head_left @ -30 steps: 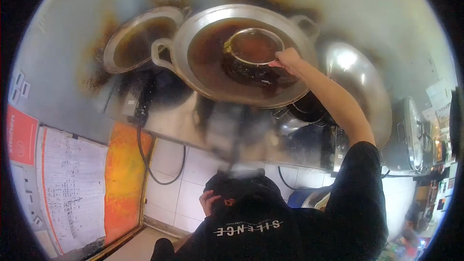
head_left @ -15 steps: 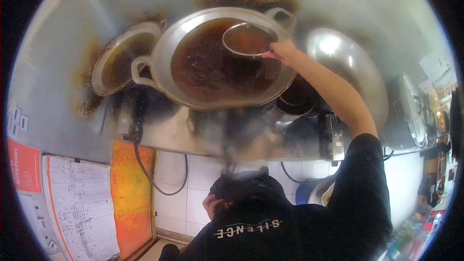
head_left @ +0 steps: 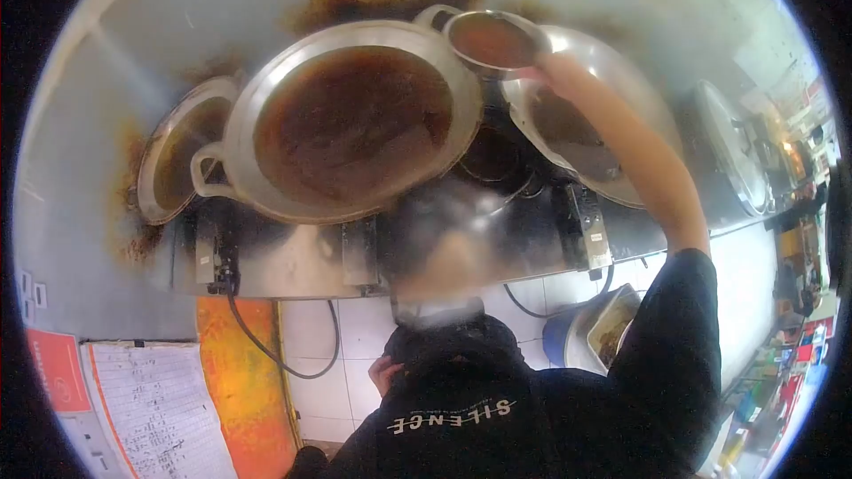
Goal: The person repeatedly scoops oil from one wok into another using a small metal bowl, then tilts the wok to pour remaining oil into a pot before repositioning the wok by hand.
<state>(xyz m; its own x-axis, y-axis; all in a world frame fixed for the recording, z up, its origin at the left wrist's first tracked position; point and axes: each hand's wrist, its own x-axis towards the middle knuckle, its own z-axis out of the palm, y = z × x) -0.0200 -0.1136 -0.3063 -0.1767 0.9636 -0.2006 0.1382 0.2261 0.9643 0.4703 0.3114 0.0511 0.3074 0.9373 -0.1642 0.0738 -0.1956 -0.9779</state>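
A round, metal-rimmed strainer (head_left: 493,41) hangs over the gap between the large two-handled wok and the right wok, beside the large wok's upper handle. My right hand (head_left: 557,73), a little blurred, is closed on the strainer's right edge. Dark brown liquid fills much of the large wok (head_left: 244,129). The right wok (head_left: 635,80) lies under my right forearm and also shows something dark inside. My left hand (head_left: 384,374) is low, against the black clothing at my chest, its fingers bent; what they hold is hidden.
At the left stands a smaller wok (head_left: 153,155) with brownish liquid. Stove knobs and black hoses (head_left: 288,371) line the counter's front. A lidded pot (head_left: 732,151) stands at the right. On the floor is a container (head_left: 581,337). Papers (head_left: 164,408) hang at lower left.
My right hand has carried the strainer rightward, from above the large wok's liquid to beyond its rim. The view has turned, so the woks sit further left. My left hand stays low.
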